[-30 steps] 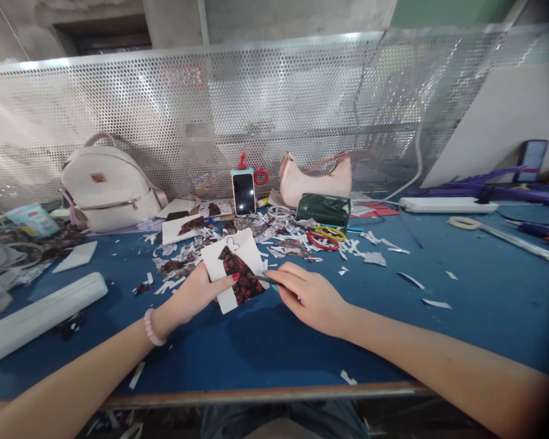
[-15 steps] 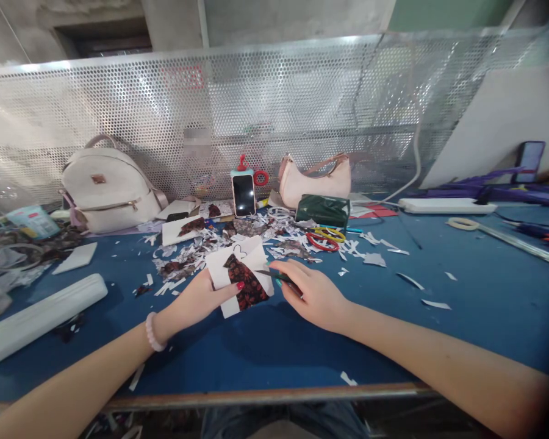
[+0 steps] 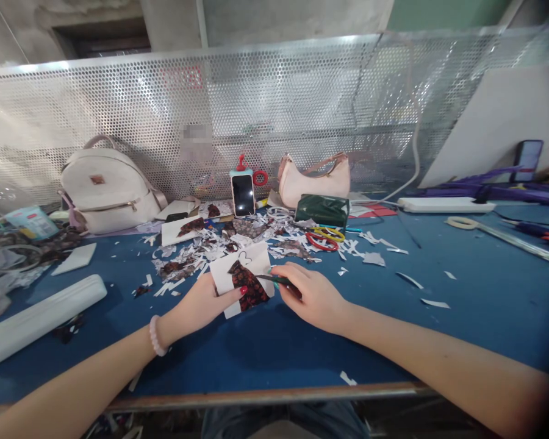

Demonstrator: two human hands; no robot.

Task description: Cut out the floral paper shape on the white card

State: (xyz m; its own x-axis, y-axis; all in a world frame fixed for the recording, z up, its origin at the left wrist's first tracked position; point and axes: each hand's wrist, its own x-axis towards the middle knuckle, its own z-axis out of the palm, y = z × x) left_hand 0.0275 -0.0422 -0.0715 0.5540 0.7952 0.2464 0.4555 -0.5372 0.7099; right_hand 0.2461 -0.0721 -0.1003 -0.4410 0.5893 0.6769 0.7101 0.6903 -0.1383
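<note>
While our left hand (image 3: 200,300) pinches the lower edge of a white paper piece (image 3: 243,275) with a dark red patterned shape on it, our right hand (image 3: 312,294) is closed around small scissors (image 3: 274,279) whose blades meet the paper's right side, just below the middle of the frame. Compared with a second ago, we have turned the paper a little and drawn it lower and closer to the scissors, and the blades have come further into the sheet; we judge the cut is following the edge of the patterned shape. A pink bead bracelet (image 3: 154,335) sits on our left wrist.

Left of centre on the blue worktop (image 3: 462,317) lies a long white case (image 3: 41,317). Beyond the hands, paper scraps (image 3: 196,253) are heaped, with coloured rings (image 3: 322,238) to their right. Farther back stand a phone (image 3: 243,194), a dark green pouch (image 3: 322,210), a pink handbag (image 3: 315,178) and, at the left, a white backpack (image 3: 106,194), all before a perforated metal screen (image 3: 302,103). We can read no writing; one label on the screen is blurred.
</note>
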